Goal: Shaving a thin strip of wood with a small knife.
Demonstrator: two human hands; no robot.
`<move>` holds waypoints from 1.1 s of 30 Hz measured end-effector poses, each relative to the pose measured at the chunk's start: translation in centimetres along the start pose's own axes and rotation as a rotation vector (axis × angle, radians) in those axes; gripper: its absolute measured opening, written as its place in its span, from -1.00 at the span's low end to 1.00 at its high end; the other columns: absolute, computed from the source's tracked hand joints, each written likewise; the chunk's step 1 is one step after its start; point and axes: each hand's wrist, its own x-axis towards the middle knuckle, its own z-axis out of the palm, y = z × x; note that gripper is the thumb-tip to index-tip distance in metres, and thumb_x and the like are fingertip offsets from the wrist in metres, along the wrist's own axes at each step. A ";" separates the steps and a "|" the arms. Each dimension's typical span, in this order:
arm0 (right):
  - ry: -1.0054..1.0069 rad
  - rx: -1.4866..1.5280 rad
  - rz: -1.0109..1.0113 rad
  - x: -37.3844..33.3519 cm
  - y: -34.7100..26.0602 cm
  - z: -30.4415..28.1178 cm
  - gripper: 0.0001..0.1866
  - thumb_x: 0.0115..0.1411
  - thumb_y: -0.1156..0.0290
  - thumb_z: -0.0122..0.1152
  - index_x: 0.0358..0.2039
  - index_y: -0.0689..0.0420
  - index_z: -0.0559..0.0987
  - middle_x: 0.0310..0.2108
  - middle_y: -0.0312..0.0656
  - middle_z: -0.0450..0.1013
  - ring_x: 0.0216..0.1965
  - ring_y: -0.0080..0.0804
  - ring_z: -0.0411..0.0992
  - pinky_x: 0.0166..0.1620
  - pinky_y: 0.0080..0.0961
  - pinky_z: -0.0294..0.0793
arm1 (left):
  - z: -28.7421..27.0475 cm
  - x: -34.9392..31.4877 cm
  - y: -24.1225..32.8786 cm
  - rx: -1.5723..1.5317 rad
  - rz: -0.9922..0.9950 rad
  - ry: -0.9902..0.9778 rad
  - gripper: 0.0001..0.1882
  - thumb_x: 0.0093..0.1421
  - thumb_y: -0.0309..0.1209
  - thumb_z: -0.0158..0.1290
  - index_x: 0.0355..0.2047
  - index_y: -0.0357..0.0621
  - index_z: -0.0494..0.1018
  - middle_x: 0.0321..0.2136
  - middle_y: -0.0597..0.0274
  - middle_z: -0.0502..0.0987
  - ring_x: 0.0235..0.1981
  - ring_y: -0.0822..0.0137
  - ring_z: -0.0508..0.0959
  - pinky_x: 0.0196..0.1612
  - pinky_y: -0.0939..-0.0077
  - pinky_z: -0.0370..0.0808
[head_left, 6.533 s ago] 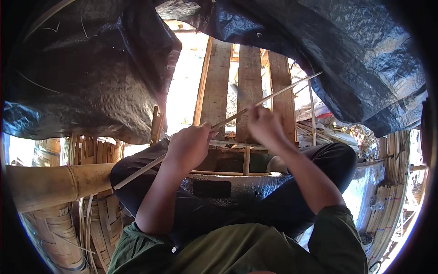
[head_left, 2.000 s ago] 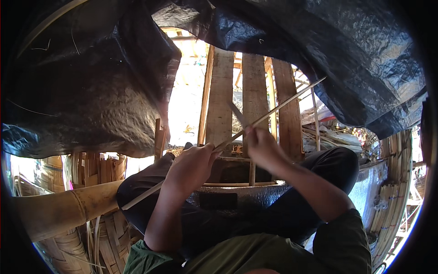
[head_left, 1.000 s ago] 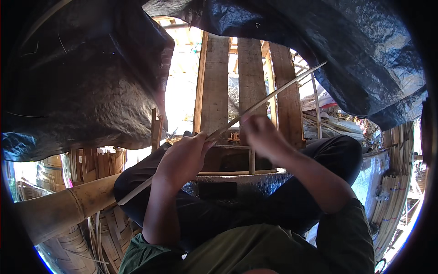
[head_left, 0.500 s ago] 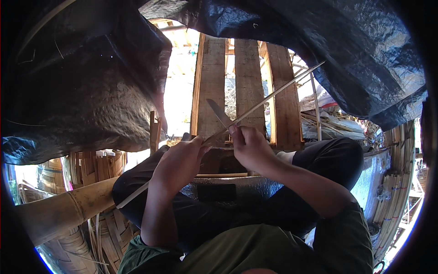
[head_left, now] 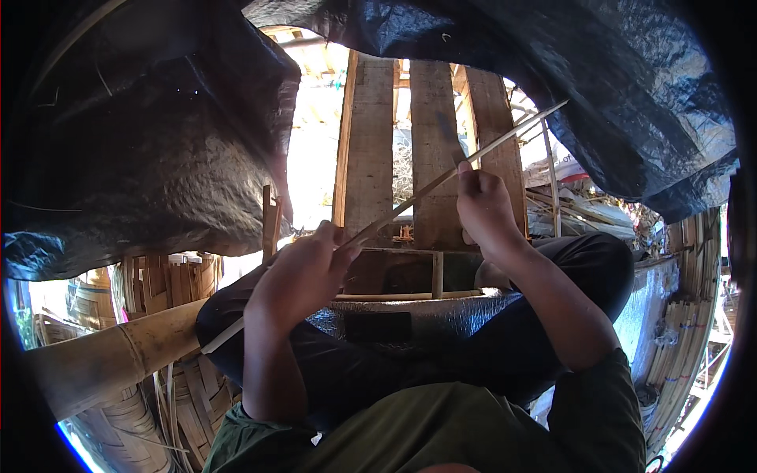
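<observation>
A long, thin bamboo strip (head_left: 426, 191) slants from beside my left thigh up to the far right. My left hand (head_left: 301, 266) is closed round it near its lower part, and the strip passes beneath that hand and wrist. Farther along, my right hand (head_left: 490, 206) is closed on a knife, its handle hidden in the fist. The knife's blade (head_left: 451, 135) points away from me and is slightly blurred by motion. It crosses the strip just beyond my right thumb.
Wooden planks (head_left: 432, 142) run away from me, with gaps between them. Dark plastic sheeting (head_left: 158, 150) hangs left, above and right. A thick bamboo pole (head_left: 118, 359) lies at my left knee. Bundled sticks (head_left: 680, 347) stand at the right. A shiny silver surface (head_left: 441, 319) lies between my legs.
My right hand has slid the knife away from me and to the right along the strip. My left hand keeps its hold, shifting only slightly.
</observation>
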 end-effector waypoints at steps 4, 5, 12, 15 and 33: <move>0.192 -0.231 -0.700 -0.9 6.2 4.9 -0.57 0.39 0.23 -0.19 -0.38 0.35 0.47 -0.66 0.02 0.42 -0.70 -0.23 0.40 -0.53 -0.24 0.38 | -0.8 0.1 -1.0 0.236 0.046 -0.096 -0.66 0.36 -0.25 -0.09 -0.29 -0.35 0.44 -0.49 -0.19 0.55 -0.35 -0.14 0.59 -0.24 0.03 0.46; -0.075 -0.213 -0.453 -1.9 3.7 4.0 -0.58 0.39 0.24 -0.19 -0.36 0.36 0.48 -0.62 0.04 0.44 -0.64 -0.22 0.44 -0.47 -0.21 0.40 | -0.7 -0.4 -1.7 0.235 0.048 -0.056 -0.70 0.35 -0.28 -0.08 -0.28 -0.34 0.44 -0.49 -0.20 0.55 -0.37 -0.16 0.58 -0.27 0.04 0.45; -0.061 -0.285 -0.429 -0.3 6.4 5.5 -0.59 0.42 0.10 -0.22 -0.37 0.17 0.41 -0.70 -0.25 0.28 -0.71 -0.47 0.29 -0.62 -0.40 0.27 | 0.8 0.1 -1.2 0.225 0.146 -0.016 -0.68 0.36 -0.29 -0.10 -0.38 -0.34 0.42 -0.52 -0.21 0.53 -0.35 -0.17 0.58 -0.22 0.00 0.44; -0.087 0.017 -0.348 -1.7 3.9 5.5 -0.58 0.42 0.06 -0.20 -0.46 0.09 0.34 -0.71 -0.36 0.22 -0.78 -0.57 0.22 -0.74 -0.54 0.21 | 0.8 0.2 -2.2 0.211 0.133 -0.012 -0.68 0.36 -0.29 -0.10 -0.39 -0.34 0.42 -0.53 -0.21 0.53 -0.37 -0.18 0.58 -0.23 0.00 0.44; -0.068 -0.128 -0.301 -3.9 2.6 6.2 -0.52 0.44 0.12 -0.26 -0.30 0.30 0.46 -0.61 -0.08 0.44 -0.71 -0.34 0.44 -0.68 -0.40 0.41 | 1.4 0.3 -2.0 0.240 0.174 0.054 -0.63 0.36 -0.24 -0.09 -0.41 -0.35 0.43 -0.51 -0.21 0.54 -0.34 -0.14 0.60 -0.22 0.03 0.48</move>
